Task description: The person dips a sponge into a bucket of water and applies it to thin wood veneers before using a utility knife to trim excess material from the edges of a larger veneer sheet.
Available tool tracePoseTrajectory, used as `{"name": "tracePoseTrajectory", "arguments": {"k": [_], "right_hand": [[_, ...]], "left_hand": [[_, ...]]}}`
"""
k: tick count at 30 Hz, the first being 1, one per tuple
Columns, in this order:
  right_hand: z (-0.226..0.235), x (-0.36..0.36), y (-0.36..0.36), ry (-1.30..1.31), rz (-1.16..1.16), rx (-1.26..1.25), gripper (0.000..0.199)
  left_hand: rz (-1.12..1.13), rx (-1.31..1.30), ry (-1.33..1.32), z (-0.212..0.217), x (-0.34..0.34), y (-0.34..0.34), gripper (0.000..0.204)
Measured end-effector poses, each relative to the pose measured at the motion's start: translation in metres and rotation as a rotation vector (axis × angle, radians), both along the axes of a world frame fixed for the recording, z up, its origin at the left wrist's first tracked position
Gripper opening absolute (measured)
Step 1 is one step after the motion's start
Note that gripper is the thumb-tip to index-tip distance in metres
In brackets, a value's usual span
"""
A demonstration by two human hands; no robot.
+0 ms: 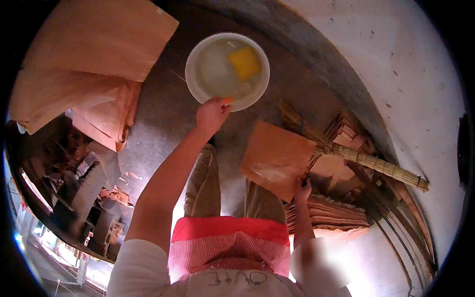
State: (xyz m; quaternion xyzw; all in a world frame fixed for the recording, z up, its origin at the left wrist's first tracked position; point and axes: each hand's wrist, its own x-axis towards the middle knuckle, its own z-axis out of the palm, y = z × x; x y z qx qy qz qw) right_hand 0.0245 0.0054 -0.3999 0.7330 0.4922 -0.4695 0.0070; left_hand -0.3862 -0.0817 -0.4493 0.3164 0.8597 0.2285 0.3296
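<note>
Left hand (pixel 213 115) is stretched forward, fingers curled over the near rim of a white basin (pixel 194 79) standing on the concrete floor (pixel 163 114). Thumb looks to be on the rim's upper side; the grip is partly hidden by the back of the hand. The basin holds cloudy water with a yellow sponge (pixel 244 63) floating toward its far right side.

Right hand (pixel 303 188) is closed, pinching the near right corner of a thin wood sheet (pixel 274 156). The sheet is roughly square, flat side facing up, tilted so one corner points toward the basin and the held corner points back toward the person. It sits just right of the person's right knee.

A broom (pixel 376 163) lies beyond the right hand, long axis running from its bristles near the sheet out to the right along the wall (pixel 396 64). A stack of thin sheets (pixel 329 213) sits on the floor under the right hand. More large sheets (pixel 84 59) are piled at the far left of the floor.
</note>
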Motion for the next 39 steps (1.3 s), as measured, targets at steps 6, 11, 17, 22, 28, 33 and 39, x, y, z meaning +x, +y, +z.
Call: {"name": "tracePoseTrajectory", "arguments": {"k": [6, 11, 17, 22, 28, 33, 39], "right_hand": [[-0.009, 0.002, -0.001, -0.022, 0.020, 0.033, 0.023], [-0.021, 0.021, -0.008, -0.002, -0.091, -0.042, 0.037], [-0.035, 0.016, -0.017, -0.013, 0.041, 0.006, 0.028], [-0.044, 0.018, -0.022, 0.093, 0.032, 0.013, 0.024], [-0.032, -0.008, -0.014, 0.076, 0.054, -0.016, 0.018], [-0.049, -0.010, -0.015, 0.107, 0.017, 0.054, 0.017], [-0.061, -0.013, -0.010, 0.221, -0.050, 0.079, 0.026]], "left_hand": [[-0.455, -0.273, 0.239, -0.051, 0.003, 0.071, 0.032], [-0.562, -0.255, 0.223, -0.086, 0.002, 0.078, 0.022], [-0.667, -0.356, 0.179, -0.109, -0.004, 0.063, 0.024], [-0.734, -0.422, 0.174, -0.128, -0.019, 0.046, 0.024], [-0.562, -0.392, 0.305, -0.116, -0.053, 0.034, 0.019], [-0.446, -0.337, 0.457, -0.127, -0.093, 0.036, 0.017], [-0.411, -0.354, 0.409, -0.150, -0.117, 0.053, 0.019]]}}
